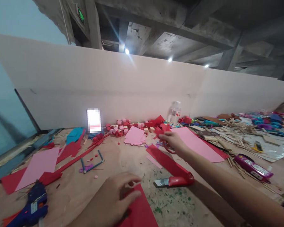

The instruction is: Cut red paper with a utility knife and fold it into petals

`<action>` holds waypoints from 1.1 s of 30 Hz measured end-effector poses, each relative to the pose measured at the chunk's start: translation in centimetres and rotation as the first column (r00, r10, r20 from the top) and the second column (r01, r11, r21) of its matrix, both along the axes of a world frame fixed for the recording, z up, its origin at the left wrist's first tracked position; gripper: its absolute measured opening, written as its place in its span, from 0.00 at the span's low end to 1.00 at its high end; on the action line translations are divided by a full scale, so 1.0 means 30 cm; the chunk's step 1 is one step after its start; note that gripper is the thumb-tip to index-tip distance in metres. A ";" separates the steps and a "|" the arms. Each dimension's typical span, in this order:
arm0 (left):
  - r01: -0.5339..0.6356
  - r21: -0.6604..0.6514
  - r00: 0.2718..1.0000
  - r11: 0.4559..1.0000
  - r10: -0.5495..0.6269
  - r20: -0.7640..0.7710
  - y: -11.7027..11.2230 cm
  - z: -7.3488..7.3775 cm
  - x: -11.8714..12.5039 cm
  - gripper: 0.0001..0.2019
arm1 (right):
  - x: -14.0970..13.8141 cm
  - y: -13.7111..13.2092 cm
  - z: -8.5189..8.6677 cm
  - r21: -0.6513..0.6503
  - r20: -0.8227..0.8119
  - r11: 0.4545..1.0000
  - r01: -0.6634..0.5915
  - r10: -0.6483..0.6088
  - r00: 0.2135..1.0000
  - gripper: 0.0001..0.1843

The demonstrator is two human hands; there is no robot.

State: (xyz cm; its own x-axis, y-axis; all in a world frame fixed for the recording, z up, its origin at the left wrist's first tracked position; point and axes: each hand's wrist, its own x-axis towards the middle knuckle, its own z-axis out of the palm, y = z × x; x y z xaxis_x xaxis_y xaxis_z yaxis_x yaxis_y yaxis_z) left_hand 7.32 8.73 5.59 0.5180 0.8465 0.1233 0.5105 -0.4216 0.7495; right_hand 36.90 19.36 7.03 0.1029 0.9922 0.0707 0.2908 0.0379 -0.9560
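Observation:
My left hand [118, 195] is low in the head view, thumb and fingers apart, over a red sheet [142, 209] at the near edge. The thumb overlaps this sheet. Farther out, my right hand [174, 142] has its fingers curled around a red loop that looks like the handle of scissors [169, 149]; the blades are not visible. Below that hand lies a red strip [164, 159], with a narrow pink strip beside it. A red utility knife [180, 180] rests on the table between my hands, its blade pointing left.
Pink sheets [134, 135] and small pink blocks [120, 126] lie toward the white partition [132, 85]. A plastic bottle [174, 113] stands there. A blue glue gun [30, 205] is at near left, a purple case [253, 167] at right, by scattered wooden sticks [227, 135].

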 end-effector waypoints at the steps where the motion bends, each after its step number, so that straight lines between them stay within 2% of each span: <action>1: 0.076 0.036 0.994 0.996 -0.073 -0.081 -0.002 0.006 -0.006 0.15 | 0.023 0.066 0.011 -0.018 -0.025 0.997 0.072 -0.072 0.997 0.13; 4: 0.267 0.064 0.929 0.962 -0.239 -0.282 -0.013 0.038 -0.013 0.23 | 0.071 0.213 0.053 -0.050 -0.098 0.980 0.191 -0.195 0.976 0.20; 6: 0.321 0.064 0.892 0.945 -0.279 -0.356 -0.021 0.053 -0.014 0.32 | 0.087 0.253 0.069 -0.051 -0.126 0.965 0.259 -0.263 0.956 0.21; 8: 0.347 0.062 0.874 0.936 -0.299 -0.384 -0.029 0.054 -0.013 0.35 | 0.092 0.246 0.067 -0.031 -0.143 0.952 0.303 -0.305 0.942 0.22; 11: 0.336 0.063 0.884 0.940 -0.291 -0.366 -0.036 0.038 -0.010 0.31 | 0.083 0.179 0.049 -0.004 -0.152 0.956 0.292 -0.289 0.945 0.19; 14: 0.277 0.098 0.917 0.956 -0.232 -0.326 -0.029 0.012 -0.008 0.32 | 0.046 0.078 0.048 0.000 -0.141 0.982 0.186 -0.184 0.973 0.10; 17: 0.159 0.094 0.963 0.983 -0.133 -0.234 -0.008 -0.012 -0.009 0.35 | -0.028 -0.027 0.065 -0.018 -0.100 1.000 -0.023 0.021 0.995 0.06; 19: 0.071 0.050 0.994 0.996 -0.067 -0.090 0.009 -0.019 -0.009 0.33 | -0.089 -0.091 0.069 -0.062 -0.061 0.974 -0.218 0.215 0.975 0.09; 21: -0.021 -0.082 0.993 0.996 0.031 0.116 0.024 -0.016 -0.010 0.32 | -0.146 -0.146 0.058 -0.117 -0.028 0.922 -0.368 0.367 0.930 0.17; 24: -0.126 -0.250 0.915 0.960 0.209 0.344 0.043 -0.004 -0.013 0.39 | -0.201 -0.204 0.017 -0.176 0.018 0.827 -0.534 0.545 0.838 0.26; 28: -0.255 -0.205 0.786 0.945 0.326 0.525 0.068 -0.009 -0.016 0.47 | -0.215 -0.241 -0.029 -0.192 -0.175 0.728 -0.659 0.635 0.753 0.39; 31: -0.327 -0.279 0.651 0.903 0.430 0.625 0.076 -0.025 -0.015 0.48 | -0.212 -0.262 -0.042 -0.121 -0.344 0.693 -0.711 0.642 0.685 0.56; 33: -0.340 -0.384 0.538 0.859 0.512 0.669 0.071 -0.025 -0.011 0.48 | -0.216 -0.279 -0.053 -0.031 -0.339 0.714 -0.699 0.651 0.679 0.66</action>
State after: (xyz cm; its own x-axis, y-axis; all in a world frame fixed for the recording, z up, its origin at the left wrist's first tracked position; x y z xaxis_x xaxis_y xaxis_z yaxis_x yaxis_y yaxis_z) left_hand 6.99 10.87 4.84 -0.1041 0.9895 0.1005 -0.1597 -0.1164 0.9803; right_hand 30.43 10.98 5.43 -0.6085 0.7936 0.0009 -0.0416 -0.0308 -0.9987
